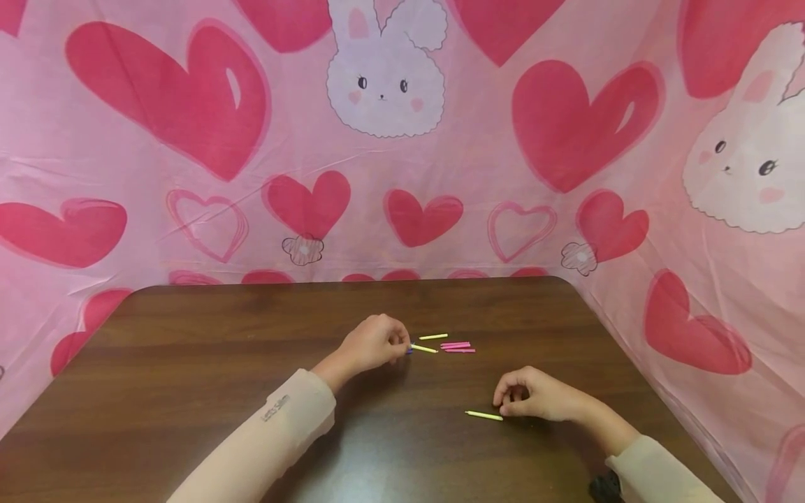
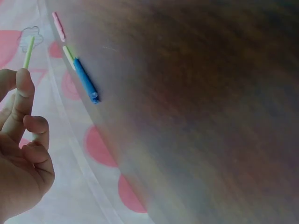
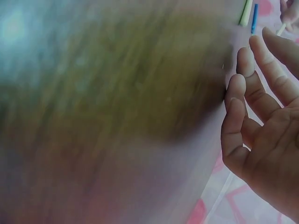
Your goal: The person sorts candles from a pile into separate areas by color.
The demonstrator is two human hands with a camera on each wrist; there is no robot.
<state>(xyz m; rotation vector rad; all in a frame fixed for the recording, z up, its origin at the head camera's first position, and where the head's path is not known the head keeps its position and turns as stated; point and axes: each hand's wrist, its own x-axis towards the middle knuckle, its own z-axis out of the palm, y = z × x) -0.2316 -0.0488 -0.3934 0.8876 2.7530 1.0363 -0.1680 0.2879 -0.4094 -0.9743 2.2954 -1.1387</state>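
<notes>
In the head view my left hand [image 1: 372,344] is over the far middle of the table. It pinches a thin yellow stick [image 2: 29,52] between thumb and fingertips, and the stick points away from the hand. Blue sticks [image 2: 86,80] lie just beyond these fingers, mostly hidden by the hand in the head view. My right hand [image 1: 534,395] hovers low at the right, fingers loosely bent with nothing between them. Beside its fingertips another yellow stick [image 1: 483,416] lies on the table. Several pink sticks [image 1: 458,346] and one more yellow stick [image 1: 433,337] lie right of my left hand.
The brown wooden table [image 1: 189,391] has rounded far corners. A pink cloth [image 1: 352,161] with hearts and rabbits hangs behind it and along the sides. A dark object [image 1: 605,487] is at my right sleeve.
</notes>
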